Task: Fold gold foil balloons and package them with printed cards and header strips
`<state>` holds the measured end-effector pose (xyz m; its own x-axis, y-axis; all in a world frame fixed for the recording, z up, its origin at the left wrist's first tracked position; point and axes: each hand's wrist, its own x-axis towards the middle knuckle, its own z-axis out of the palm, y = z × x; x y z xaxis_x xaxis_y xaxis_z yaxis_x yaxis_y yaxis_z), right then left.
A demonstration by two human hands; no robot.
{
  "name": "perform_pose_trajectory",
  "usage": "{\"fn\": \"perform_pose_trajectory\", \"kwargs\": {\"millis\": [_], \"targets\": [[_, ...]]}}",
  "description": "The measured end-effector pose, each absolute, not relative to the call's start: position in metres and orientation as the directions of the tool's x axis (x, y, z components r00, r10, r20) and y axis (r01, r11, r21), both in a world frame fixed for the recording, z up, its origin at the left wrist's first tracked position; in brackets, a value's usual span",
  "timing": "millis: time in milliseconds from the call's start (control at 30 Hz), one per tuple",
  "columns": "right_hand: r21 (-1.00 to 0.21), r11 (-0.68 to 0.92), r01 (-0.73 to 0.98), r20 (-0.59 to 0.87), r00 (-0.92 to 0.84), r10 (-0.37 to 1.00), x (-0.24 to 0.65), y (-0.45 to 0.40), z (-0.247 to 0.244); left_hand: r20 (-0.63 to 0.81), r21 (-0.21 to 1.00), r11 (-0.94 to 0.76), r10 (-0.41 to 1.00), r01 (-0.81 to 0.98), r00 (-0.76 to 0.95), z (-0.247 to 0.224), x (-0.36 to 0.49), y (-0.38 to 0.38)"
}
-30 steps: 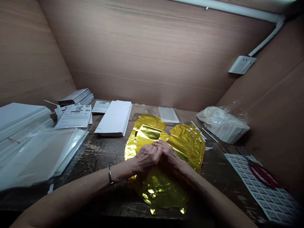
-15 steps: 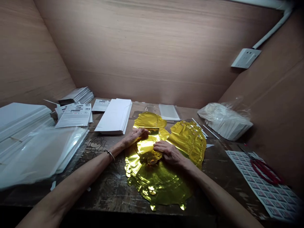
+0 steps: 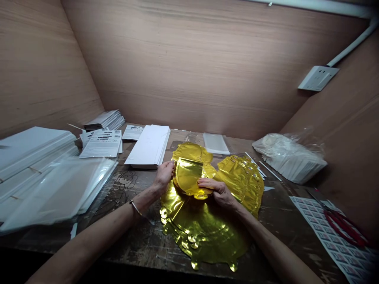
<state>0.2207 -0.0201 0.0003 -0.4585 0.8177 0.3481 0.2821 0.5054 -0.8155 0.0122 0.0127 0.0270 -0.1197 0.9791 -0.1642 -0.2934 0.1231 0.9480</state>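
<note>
Gold metallic foil balloon (image 3: 204, 232) flat below hands; its folded foil flap (image 3: 188, 175) raised, long axis pointing away from person. Left hand (image 3: 164, 176) half-closed, pinching flap's left edge; right hand (image 3: 217, 193) fingers extended, gripping lower edge.

Glossy gold foil balloons (image 3: 204, 228); rough wood bench (image 3: 133, 244); matt white paper (image 3: 149, 146).

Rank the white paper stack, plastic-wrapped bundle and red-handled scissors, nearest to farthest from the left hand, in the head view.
Left hand:
1. White paper stack, just ahead.
2. Plastic-wrapped bundle, back right.
3. Red-handled scissors, far right.
</note>
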Motion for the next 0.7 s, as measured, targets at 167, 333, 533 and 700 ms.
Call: {"fn": "perform_pose_trajectory", "kwargs": {"millis": [167, 333, 533, 700], "targets": [[-0.808, 0.531, 0.255, 0.351, -0.515, 0.782, 0.225, -0.017, -0.006, -0.108, 0.964, 0.065, 0.982, -0.258, -0.157, 0.019, 0.025, 0.026], [-0.785, 0.574, 0.232, 0.379, -0.554, 0.742, 0.226, -0.014, -0.007, -0.185, 0.963, 0.139, 0.964, -0.23, -0.192, 0.011, 0.029, 0.039], [-0.78, 0.572, 0.252, 0.362, -0.565, 0.742, 0.224, -0.017, 0.003, -0.18, 0.961, 0.141, 0.972, -0.239, -0.149, 0.005, 0.028, 0.05], [-0.899, 0.313, 0.307, 0.264, -0.19, 0.946, 0.238, -0.009, 0.022, -0.162, 0.931, 0.098, 0.974, -0.351, -0.16, 0.004, 0.025, 0.049]]}}
